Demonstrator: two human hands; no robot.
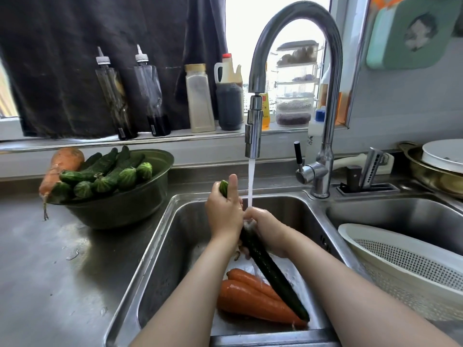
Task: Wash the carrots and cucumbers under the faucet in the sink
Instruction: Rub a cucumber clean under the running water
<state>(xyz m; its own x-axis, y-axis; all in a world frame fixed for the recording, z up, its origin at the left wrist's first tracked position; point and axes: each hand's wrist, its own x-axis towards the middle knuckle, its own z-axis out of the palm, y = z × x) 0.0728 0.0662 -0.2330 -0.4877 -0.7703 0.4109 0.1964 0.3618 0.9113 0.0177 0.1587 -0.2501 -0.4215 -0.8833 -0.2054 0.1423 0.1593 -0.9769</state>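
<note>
One cucumber (271, 271) is held slantwise in the sink (160, 246) under the running faucet (253, 131). Left hand (223, 214) grips its upper end; right hand (266, 226) wraps its middle. Carrots (248, 299) lie in the basin beneath. A bowl (120, 211) of vegetables stands at left.

window (245, 21): bright, overexposed pane letting in daylight.
sill (75, 143): pale ledge carrying bottles (200, 98) and stacked clear containers (295, 83).
curtain (100, 58): dark cloth covering the left part of the window, reaching the sill.
wall (400, 108): grey-blue, at right, a green board (411, 33) hanging on it.
desk (50, 271): stainless steel, wet patches, daylight glare.
</note>
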